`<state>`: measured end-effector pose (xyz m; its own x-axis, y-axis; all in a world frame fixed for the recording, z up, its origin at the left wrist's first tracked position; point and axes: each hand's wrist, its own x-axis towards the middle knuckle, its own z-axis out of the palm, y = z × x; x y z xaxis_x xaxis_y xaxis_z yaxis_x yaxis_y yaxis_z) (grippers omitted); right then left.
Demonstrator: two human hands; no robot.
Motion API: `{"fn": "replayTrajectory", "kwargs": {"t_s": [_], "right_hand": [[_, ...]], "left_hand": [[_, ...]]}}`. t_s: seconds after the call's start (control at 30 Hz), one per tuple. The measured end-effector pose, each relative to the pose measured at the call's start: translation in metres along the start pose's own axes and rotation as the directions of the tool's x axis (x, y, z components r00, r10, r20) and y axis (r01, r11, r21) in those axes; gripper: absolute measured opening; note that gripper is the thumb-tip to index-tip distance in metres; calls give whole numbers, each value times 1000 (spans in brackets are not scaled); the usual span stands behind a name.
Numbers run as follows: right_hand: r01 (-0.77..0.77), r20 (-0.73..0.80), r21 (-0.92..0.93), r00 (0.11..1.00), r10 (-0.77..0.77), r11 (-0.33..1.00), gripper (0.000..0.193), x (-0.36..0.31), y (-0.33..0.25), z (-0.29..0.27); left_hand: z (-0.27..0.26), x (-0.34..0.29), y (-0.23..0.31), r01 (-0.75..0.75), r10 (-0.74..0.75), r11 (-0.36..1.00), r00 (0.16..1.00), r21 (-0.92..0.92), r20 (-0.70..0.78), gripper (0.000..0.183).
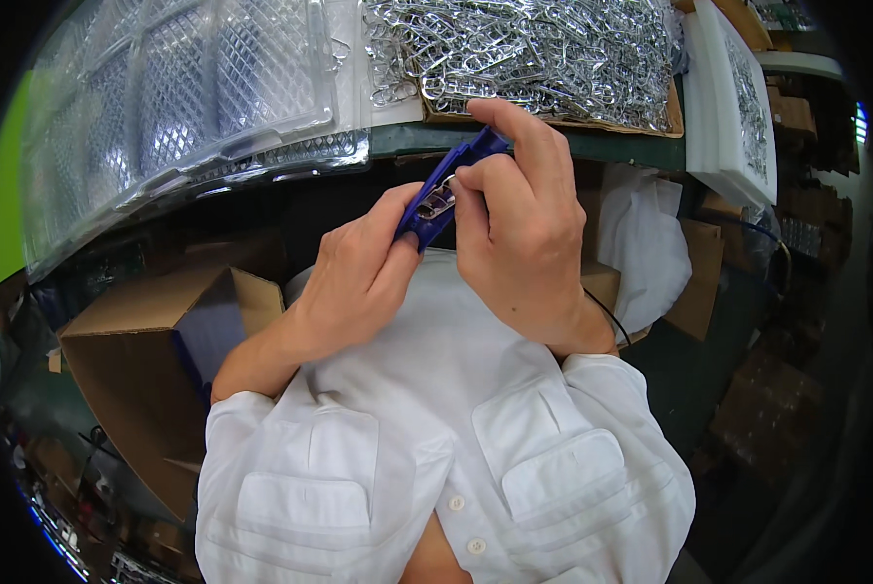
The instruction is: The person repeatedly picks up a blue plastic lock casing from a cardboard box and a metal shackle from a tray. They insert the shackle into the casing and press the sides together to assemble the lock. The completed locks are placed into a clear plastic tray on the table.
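Observation:
A dark blue plastic part (465,153), long and narrow with an open hollow, is tilted up to the right in front of my chest. My left hand (356,263) grips its lower end between thumb and fingers. Inside the hollow sits a small shiny metal clip (436,202). The thumb and a finger of my right hand (524,224) pinch together at the clip's upper end, and another finger reaches over the top of the blue part. The clip's exact shape is partly hidden by the fingers.
Beyond my hands, a shallow cardboard box (678,122) holds a heap of shiny metal clips. Clear plastic trays (178,88) are stacked at the far left. White foam sheets (714,107) stand at the right. An open cardboard box (130,311) is at my left, a white bag (641,248) at my right.

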<state>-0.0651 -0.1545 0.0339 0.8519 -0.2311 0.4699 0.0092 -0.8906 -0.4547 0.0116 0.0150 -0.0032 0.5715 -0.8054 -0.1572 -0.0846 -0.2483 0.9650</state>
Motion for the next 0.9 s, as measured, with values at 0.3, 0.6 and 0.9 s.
{"fn": "replayTrajectory", "kwargs": {"t_s": [0.3, 0.6, 0.9], "right_hand": [[6, 150, 150, 988, -29, 989, 21, 1, -3, -2], [14, -93, 142, 996, 0, 990, 20, -7, -1, -4], [-95, -19, 134, 995, 99, 986, 18, 3, 6, -13]], "left_hand": [[8, 6, -24, -125, 117, 988, 989, -90, -93, 43], [-5, 2, -6, 78, -96, 969, 993, -235, -67, 42], [-3, 4, -5, 86, -91, 958, 996, -273, -6, 42]]}}
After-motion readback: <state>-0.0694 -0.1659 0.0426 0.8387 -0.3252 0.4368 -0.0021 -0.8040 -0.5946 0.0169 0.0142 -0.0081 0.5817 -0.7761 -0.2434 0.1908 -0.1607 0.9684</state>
